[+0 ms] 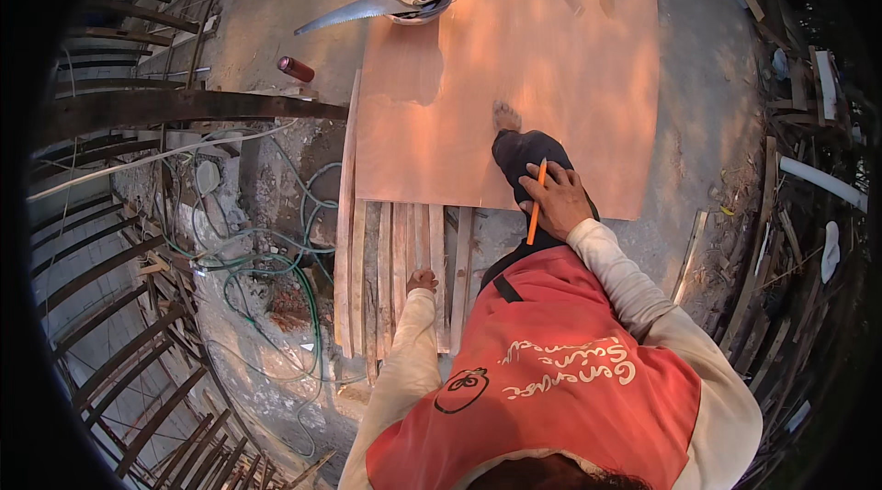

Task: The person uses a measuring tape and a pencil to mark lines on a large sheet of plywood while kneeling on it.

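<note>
My right hand (559,203) rests on my bent knee, in dark trousers (528,155), with an orange pencil (537,205) held between thumb and fingers. The pencil's point is turned away from me. My left hand (423,281) hangs low above several long wooden strips (384,260), its fingers curled in and nothing visible in them. Beyond the knee lies a large reddish-brown plywood sheet (570,58), with my bare foot (505,116) set on it. The strips run out from under the sheet's near edge.
A handsaw (358,10) lies across a round bucket (435,14) at the sheet's far left. A dark red can (295,68) lies on the ground nearby. Green hose (308,297) coils at the left, beside a wooden beam (202,106). Scrap timber (767,214) lines the right.
</note>
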Action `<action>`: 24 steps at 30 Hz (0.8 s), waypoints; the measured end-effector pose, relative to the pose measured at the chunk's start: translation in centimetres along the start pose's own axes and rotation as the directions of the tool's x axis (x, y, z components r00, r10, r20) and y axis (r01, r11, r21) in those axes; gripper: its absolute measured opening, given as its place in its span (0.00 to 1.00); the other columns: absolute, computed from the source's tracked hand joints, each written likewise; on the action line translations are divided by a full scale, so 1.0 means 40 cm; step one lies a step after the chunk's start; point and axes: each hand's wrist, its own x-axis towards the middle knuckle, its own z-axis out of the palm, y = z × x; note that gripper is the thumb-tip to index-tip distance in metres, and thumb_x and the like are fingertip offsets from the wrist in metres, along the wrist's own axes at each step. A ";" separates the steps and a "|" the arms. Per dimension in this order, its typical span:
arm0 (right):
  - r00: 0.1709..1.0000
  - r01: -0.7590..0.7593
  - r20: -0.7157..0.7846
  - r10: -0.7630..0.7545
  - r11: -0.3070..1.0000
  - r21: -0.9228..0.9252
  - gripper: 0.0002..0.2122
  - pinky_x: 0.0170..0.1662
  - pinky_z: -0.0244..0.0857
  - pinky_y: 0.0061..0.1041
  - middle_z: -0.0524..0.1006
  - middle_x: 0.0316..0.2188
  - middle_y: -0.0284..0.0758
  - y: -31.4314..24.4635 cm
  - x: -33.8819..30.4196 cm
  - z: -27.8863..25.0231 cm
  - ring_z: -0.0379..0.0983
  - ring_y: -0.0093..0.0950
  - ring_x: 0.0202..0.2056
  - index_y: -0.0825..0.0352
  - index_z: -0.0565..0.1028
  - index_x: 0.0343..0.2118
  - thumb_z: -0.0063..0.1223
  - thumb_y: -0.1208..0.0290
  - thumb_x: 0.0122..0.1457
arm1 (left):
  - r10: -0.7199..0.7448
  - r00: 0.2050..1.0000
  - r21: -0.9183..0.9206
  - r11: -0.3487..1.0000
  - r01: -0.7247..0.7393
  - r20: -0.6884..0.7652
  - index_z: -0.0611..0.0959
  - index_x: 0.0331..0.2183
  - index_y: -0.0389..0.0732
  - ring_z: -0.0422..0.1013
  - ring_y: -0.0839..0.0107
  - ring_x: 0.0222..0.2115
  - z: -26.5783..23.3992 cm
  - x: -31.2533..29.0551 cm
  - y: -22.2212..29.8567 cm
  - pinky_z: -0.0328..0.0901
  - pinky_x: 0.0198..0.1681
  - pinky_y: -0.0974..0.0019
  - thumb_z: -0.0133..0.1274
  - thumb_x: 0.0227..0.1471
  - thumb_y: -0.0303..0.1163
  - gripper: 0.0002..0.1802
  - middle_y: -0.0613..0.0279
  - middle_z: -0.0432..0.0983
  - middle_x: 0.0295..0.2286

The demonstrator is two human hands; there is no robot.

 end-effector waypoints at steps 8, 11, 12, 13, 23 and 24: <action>0.965 -0.198 0.197 0.173 0.974 0.114 0.18 0.52 0.61 0.44 0.71 0.55 0.33 0.234 0.307 -0.127 0.63 0.37 0.56 0.57 0.69 0.50 0.55 0.62 0.57 | -0.160 0.976 0.368 0.925 0.097 0.146 0.79 0.46 0.42 0.75 0.73 0.29 0.288 -0.142 0.392 0.67 0.27 0.69 0.55 0.53 0.35 0.18 0.65 0.79 0.32; 0.918 -0.290 0.321 0.234 0.947 0.136 0.17 0.50 0.64 0.43 0.71 0.54 0.34 0.296 0.360 -0.165 0.64 0.37 0.56 0.57 0.70 0.49 0.55 0.61 0.57 | -0.010 0.987 0.258 0.966 -0.033 0.161 0.80 0.44 0.32 0.72 0.73 0.27 0.415 -0.189 0.638 0.69 0.33 0.70 0.55 0.51 0.32 0.19 0.59 0.78 0.30; 0.925 -0.276 0.308 0.223 0.951 0.142 0.17 0.50 0.64 0.43 0.71 0.54 0.34 0.306 0.378 -0.182 0.64 0.37 0.56 0.57 0.70 0.49 0.55 0.61 0.57 | 0.007 0.988 0.252 0.967 -0.046 0.154 0.80 0.44 0.32 0.72 0.73 0.27 0.429 -0.196 0.702 0.69 0.33 0.70 0.55 0.51 0.32 0.19 0.59 0.78 0.30; 0.903 -0.315 0.355 0.243 0.935 0.161 0.17 0.50 0.65 0.44 0.72 0.53 0.35 0.318 0.394 -0.202 0.64 0.38 0.56 0.57 0.71 0.48 0.55 0.61 0.57 | 0.179 0.974 0.275 0.938 -0.212 0.141 0.80 0.45 0.32 0.73 0.72 0.30 0.428 -0.191 0.761 0.69 0.36 0.69 0.56 0.50 0.33 0.20 0.58 0.78 0.32; 0.738 -0.672 0.456 0.498 0.604 0.429 0.21 0.42 0.71 0.31 0.79 0.35 0.43 0.556 0.466 -0.175 0.79 0.36 0.38 0.64 0.70 0.49 0.60 0.60 0.57 | 0.081 0.993 0.090 0.993 -0.074 -0.080 0.80 0.39 0.33 0.73 0.73 0.26 0.293 -0.215 1.165 0.68 0.30 0.72 0.57 0.48 0.28 0.14 0.60 0.78 0.30; 0.734 -0.676 0.469 0.491 0.471 0.566 0.22 0.40 0.72 0.28 0.80 0.33 0.42 0.588 0.481 -0.178 0.79 0.33 0.37 0.67 0.70 0.48 0.62 0.60 0.56 | 0.065 0.984 0.249 0.968 -0.022 -0.167 0.80 0.39 0.33 0.74 0.73 0.29 0.301 -0.228 1.204 0.70 0.34 0.70 0.56 0.47 0.26 0.14 0.60 0.78 0.30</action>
